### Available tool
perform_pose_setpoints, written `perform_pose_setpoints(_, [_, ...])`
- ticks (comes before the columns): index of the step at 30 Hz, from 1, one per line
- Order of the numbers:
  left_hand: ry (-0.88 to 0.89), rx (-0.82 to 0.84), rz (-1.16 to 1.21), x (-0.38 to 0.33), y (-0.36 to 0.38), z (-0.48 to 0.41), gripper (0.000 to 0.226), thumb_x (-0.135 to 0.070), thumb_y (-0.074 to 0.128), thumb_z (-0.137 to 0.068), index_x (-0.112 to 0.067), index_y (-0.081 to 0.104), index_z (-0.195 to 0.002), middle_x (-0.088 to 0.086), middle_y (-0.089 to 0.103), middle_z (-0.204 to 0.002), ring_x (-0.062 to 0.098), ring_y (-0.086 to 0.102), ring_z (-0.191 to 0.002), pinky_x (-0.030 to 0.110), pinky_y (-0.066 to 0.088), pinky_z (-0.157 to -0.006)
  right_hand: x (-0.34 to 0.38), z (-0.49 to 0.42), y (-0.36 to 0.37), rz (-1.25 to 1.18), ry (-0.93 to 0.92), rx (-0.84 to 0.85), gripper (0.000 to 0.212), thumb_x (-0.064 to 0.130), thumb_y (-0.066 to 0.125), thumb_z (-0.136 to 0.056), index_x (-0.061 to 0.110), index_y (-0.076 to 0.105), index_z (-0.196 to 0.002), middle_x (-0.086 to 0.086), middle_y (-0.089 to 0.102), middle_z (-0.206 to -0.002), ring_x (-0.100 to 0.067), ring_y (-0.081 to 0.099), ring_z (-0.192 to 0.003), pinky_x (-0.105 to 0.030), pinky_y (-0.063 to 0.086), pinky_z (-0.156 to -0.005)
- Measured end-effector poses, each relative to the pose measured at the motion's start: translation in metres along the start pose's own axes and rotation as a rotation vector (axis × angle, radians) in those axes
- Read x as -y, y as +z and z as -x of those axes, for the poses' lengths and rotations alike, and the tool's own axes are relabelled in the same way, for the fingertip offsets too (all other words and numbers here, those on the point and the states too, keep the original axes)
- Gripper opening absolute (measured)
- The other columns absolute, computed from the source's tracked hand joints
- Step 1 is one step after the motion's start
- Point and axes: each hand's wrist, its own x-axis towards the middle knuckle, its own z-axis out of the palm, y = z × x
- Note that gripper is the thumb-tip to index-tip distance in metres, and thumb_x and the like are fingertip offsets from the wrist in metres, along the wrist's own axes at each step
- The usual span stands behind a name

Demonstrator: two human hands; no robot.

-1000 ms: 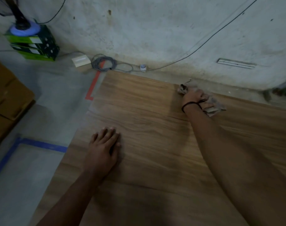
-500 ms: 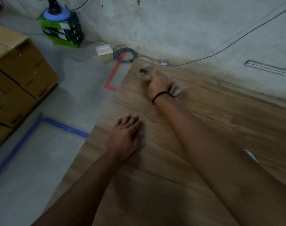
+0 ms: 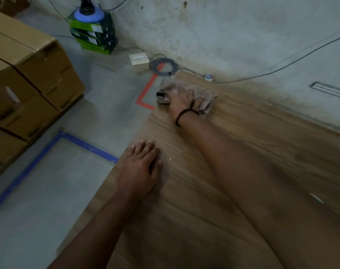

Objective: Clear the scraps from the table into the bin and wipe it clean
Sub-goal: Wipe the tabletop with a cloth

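My left hand (image 3: 140, 171) lies flat on the table (image 3: 262, 142); my right hand (image 3: 181, 102) presses the cloth (image 3: 208, 98), grip too blurred to tell.

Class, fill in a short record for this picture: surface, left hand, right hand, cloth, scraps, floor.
Surface: wooden table, beside a wall
Left hand: flat on the table near its left edge, fingers straight
Right hand: on the cloth at the far corner; grip blurred
Cloth: crumpled, beige
Scraps: a few pale bits on the table
Floor: cardboard boxes, coiled cable, blue tape
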Motion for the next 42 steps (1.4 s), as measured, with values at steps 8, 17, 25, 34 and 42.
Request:
perform_pose_setpoints(8, [0.006,-0.01,0.044,0.001,0.004,0.0,0.052,-0.043,0.036,-0.091,-0.017,0.056,-0.131,0.004,0.047,-0.144,0.024,0.034,-0.139,0.039,0.018,-0.118,0.004,-0.015,-0.088,0.214,-0.172,-0.119,0.046,0.021,0.041,-0.096,0.024,0.038,-0.142,-0.014,0.032,-0.15,-0.036,0.028,-0.138,-0.054,0.02,-0.111])
perform_pose_setpoints(17, [0.001,-0.027,0.055,-0.001,0.004,0.0,0.044,-0.036,0.043,-0.093,-0.018,0.056,-0.131,0.005,0.045,-0.145,0.023,0.034,-0.14,0.037,0.016,-0.118,0.009,0.07,0.008,0.408,-0.414,0.028,0.04,0.047,0.031,-0.095,0.047,0.036,-0.135,0.006,0.011,-0.159,-0.03,0.003,-0.146,-0.063,-0.002,-0.112])
perform_pose_setpoints(25, [0.058,-0.153,0.218,0.009,-0.025,0.034,0.042,-0.032,0.041,-0.094,-0.013,0.06,-0.126,0.005,0.053,-0.138,0.018,0.042,-0.134,0.032,0.025,-0.115,0.005,0.112,-0.043,0.226,-0.458,-0.07,0.036,0.036,0.038,-0.095,0.039,0.048,-0.13,-0.008,0.035,-0.149,-0.031,0.029,-0.136,-0.047,0.016,-0.113])
perform_pose_setpoints(34, [-0.112,0.01,0.179,0.032,-0.026,0.063,0.05,-0.03,0.044,-0.098,-0.019,0.033,-0.146,0.001,0.031,-0.154,0.015,0.024,-0.143,0.032,0.02,-0.117,-0.005,0.122,0.004,0.315,-0.283,0.041,0.037,0.042,0.03,-0.097,0.05,0.041,-0.131,0.002,0.006,-0.161,-0.033,0.001,-0.146,-0.064,-0.002,-0.111])
perform_pose_setpoints(42, [-0.2,-0.235,0.318,0.038,-0.052,0.087,0.037,-0.018,0.052,-0.094,-0.021,0.055,-0.13,0.006,0.064,-0.124,0.022,0.062,-0.107,0.032,0.047,-0.091,0.029,0.216,0.03,0.201,-0.478,0.104,0.045,0.046,0.026,-0.09,0.041,0.05,-0.128,-0.001,0.028,-0.154,-0.031,0.016,-0.144,-0.061,0.001,-0.113])
